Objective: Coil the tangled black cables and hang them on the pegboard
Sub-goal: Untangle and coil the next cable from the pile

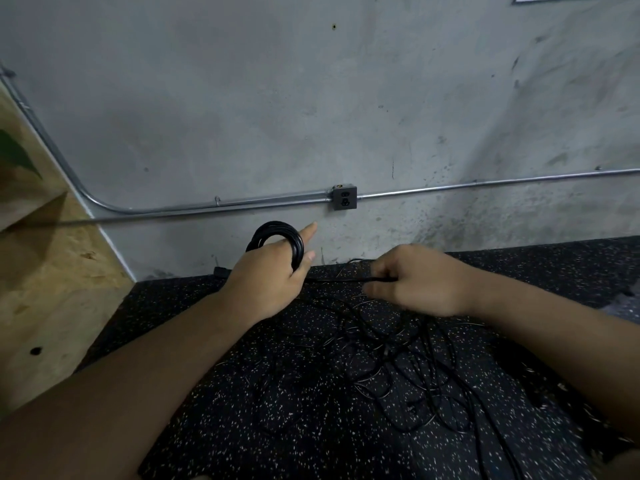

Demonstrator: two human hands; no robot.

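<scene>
Flooring of speckled black rubber [242, 410] below a grey concrete wall [242, 116] bears tangled black cables [398, 358], the left grip [266, 278] holding a wound coil [275, 226], the right grip [415, 282] pinching one strand [332, 279].

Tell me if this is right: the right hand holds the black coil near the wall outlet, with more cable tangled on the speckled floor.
Not quite: the head view shows the left hand holding the coil, while the right hand pinches a loose strand. The coil is near the wall outlet, with more cable tangled on the speckled floor.
</scene>
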